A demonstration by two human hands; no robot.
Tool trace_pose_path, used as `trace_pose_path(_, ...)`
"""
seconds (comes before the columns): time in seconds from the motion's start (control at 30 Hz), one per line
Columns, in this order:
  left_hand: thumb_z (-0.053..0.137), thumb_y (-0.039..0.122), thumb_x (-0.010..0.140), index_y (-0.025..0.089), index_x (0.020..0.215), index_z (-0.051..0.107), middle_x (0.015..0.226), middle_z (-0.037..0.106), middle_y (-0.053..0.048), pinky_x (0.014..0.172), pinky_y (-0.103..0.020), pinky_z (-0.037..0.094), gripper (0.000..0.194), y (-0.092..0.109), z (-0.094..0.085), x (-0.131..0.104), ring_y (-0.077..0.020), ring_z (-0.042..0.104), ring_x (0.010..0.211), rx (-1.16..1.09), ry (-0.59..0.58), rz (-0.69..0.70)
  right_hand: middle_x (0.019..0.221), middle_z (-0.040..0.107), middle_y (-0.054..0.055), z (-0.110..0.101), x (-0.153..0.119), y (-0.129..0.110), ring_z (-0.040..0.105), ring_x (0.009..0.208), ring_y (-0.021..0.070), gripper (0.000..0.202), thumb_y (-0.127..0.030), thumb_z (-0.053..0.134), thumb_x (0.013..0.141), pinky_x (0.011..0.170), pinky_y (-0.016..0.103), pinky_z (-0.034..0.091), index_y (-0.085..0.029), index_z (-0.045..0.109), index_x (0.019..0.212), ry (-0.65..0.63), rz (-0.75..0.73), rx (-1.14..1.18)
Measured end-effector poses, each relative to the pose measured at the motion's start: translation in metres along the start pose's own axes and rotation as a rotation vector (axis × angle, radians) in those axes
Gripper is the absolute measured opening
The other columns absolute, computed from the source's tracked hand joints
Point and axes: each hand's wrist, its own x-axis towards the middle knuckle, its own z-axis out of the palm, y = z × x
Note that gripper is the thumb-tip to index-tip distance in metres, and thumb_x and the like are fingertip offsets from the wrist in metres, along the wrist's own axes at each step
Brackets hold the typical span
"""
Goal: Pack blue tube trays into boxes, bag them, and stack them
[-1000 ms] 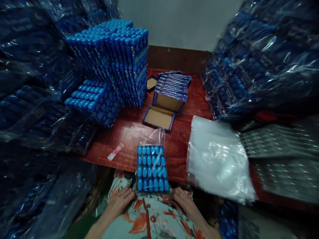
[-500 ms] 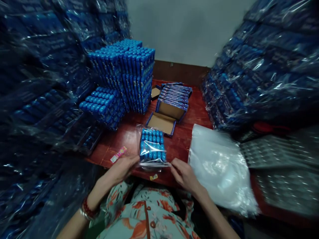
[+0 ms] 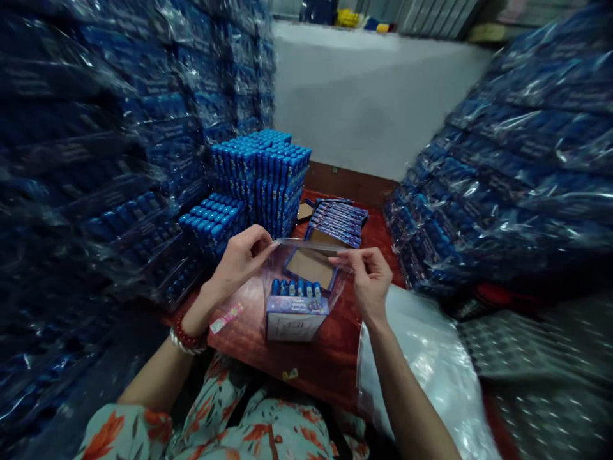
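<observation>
Between my hands, a clear plastic bag (image 3: 306, 244) is stretched upward, its top edge pinched at both ends. My left hand (image 3: 242, 259) grips the left corner with thumb and fingers. At the other corner, my right hand (image 3: 368, 278) pinches the plastic. Inside the bag stands a printed blue and white box (image 3: 297, 322), with a row of blue capped tubes (image 3: 297, 289) showing above its front panel. Just behind the bag lies an open brown-lined tray (image 3: 311, 267), partly seen through the plastic.
Several nested cartons (image 3: 338, 220) lie at the back of the red table (image 3: 330, 367). Blue tube stacks (image 3: 261, 172) stand at left. Film-wrapped packs (image 3: 460, 185) rise on the right beside a pile of clear bags (image 3: 421, 370). A pink wrapper (image 3: 227, 318) lies left.
Both hands have risen with the bag's edge, pulling it up from the table's front. The box inside has tipped, so its printed front now faces me. The camera view has tilted up.
</observation>
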Motion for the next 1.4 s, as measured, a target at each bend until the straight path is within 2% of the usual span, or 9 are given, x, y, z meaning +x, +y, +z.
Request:
trace_pose_path(0.2, 0.074, 0.033, 0.068, 0.018, 0.092, 0.053, 0.092, 0.062, -0.002, 0.074, -0.025, 0.048, 0.036, -0.028, 0.027, -0.022, -0.0135, 0.060, 0.082, -0.557, 0.299, -0.390, 0.071, 0.065, -0.002, 0.006, 0.005, 0.014, 0.063, 0.051, 0.0132, 0.025, -0.039, 0.062, 0.081, 0.049, 0.026, 0.054, -0.019, 0.049, 0.074, 0.016, 0.130, 0.086)
trace_pose_path(0.33, 0.080, 0.032, 0.061, 0.017, 0.109, 0.059, 0.111, 0.065, -0.011, 0.089, -0.034, 0.047, 0.054, -0.017, 0.046, -0.046, -0.0214, 0.061, 0.101, -0.781, 0.184, -0.589, 0.072, 0.065, -0.002, 0.005, 0.004, 0.011, 0.063, 0.051, 0.0133, 0.026, -0.040, 0.064, 0.079, 0.047, 0.026, 0.053, -0.019, 0.049, 0.075, 0.049, 0.130, 0.091)
trace_pose_path(0.6, 0.066, 0.038, 0.077, 0.014, 0.085, 0.074, 0.088, 0.073, -0.007, 0.085, -0.031, 0.050, 0.027, -0.004, 0.055, -0.030, -0.0190, 0.066, 0.086, -0.788, 0.390, -0.460, 0.071, 0.063, -0.001, 0.001, 0.012, 0.020, 0.060, 0.048, 0.0135, 0.026, -0.040, 0.062, 0.080, 0.049, 0.029, 0.051, -0.020, 0.046, 0.075, 0.141, 0.111, 0.009)
trace_pose_path(0.67, 0.068, 0.038, 0.076, 0.014, 0.086, 0.074, 0.087, 0.073, -0.007, 0.084, -0.030, 0.051, 0.027, -0.005, 0.054, -0.022, -0.0183, 0.067, 0.083, -0.842, 0.366, -0.459, 0.075, 0.063, 0.001, -0.002, 0.014, 0.017, 0.063, 0.058, 0.0163, 0.021, -0.038, 0.059, 0.083, 0.056, 0.032, 0.052, -0.020, 0.050, 0.079, 0.222, -0.008, -0.147)
trace_pose_path(0.77, 0.067, 0.037, 0.077, 0.015, 0.090, 0.074, 0.091, 0.073, -0.007, 0.087, -0.031, 0.050, 0.027, -0.005, 0.057, -0.017, -0.0181, 0.067, 0.086, -0.908, 0.348, -0.458, 0.096, 0.064, 0.008, 0.000, 0.011, 0.004, 0.061, 0.092, 0.0212, 0.014, -0.027, 0.058, 0.085, 0.080, 0.039, 0.049, -0.019, 0.057, 0.097, 0.324, -0.462, -0.572)
trace_pose_path(0.93, 0.063, 0.039, 0.080, 0.016, 0.095, 0.073, 0.097, 0.073, -0.006, 0.087, -0.029, 0.050, 0.029, 0.000, 0.064, -0.019, -0.0184, 0.066, 0.091, -0.840, 0.295, -0.401, 0.109, 0.065, 0.006, 0.033, 0.001, -0.017, 0.051, 0.108, 0.0196, 0.030, -0.012, 0.051, 0.088, 0.099, 0.039, 0.035, -0.021, 0.057, 0.117, -0.203, -1.018, -1.004)
trace_pose_path(1.23, 0.054, 0.033, 0.087, 0.017, 0.092, 0.073, 0.084, 0.072, -0.003, 0.070, -0.023, 0.048, 0.026, -0.005, 0.050, -0.023, -0.0160, 0.064, 0.074, -0.407, 0.170, -0.219, 0.082, 0.068, 0.005, 0.074, 0.013, -0.008, 0.056, 0.093, 0.0201, 0.018, -0.018, 0.047, 0.090, 0.085, 0.035, 0.039, -0.018, 0.064, 0.092, -0.423, -0.985, -1.000)
trace_pose_path(1.3, 0.053, 0.034, 0.088, 0.017, 0.088, 0.072, 0.084, 0.072, -0.004, 0.072, -0.024, 0.049, 0.025, -0.003, 0.050, -0.024, -0.0166, 0.065, 0.076, -0.400, 0.160, -0.217, 0.081, 0.067, 0.006, 0.062, 0.031, -0.013, 0.058, 0.089, 0.0209, 0.020, -0.021, 0.045, 0.090, 0.080, 0.037, 0.042, -0.018, 0.065, 0.087, -0.263, -0.814, -0.887)
trace_pose_path(1.4, 0.052, 0.038, 0.088, 0.015, 0.084, 0.069, 0.085, 0.071, -0.006, 0.081, -0.029, 0.051, 0.028, -0.002, 0.052, -0.027, -0.0187, 0.067, 0.084, -0.590, 0.234, -0.310, 0.080, 0.066, 0.004, -0.001, 0.070, -0.031, 0.061, 0.079, 0.0195, 0.022, -0.028, 0.045, 0.087, 0.074, 0.040, 0.044, -0.018, 0.065, 0.085, 0.315, -0.528, -0.510)
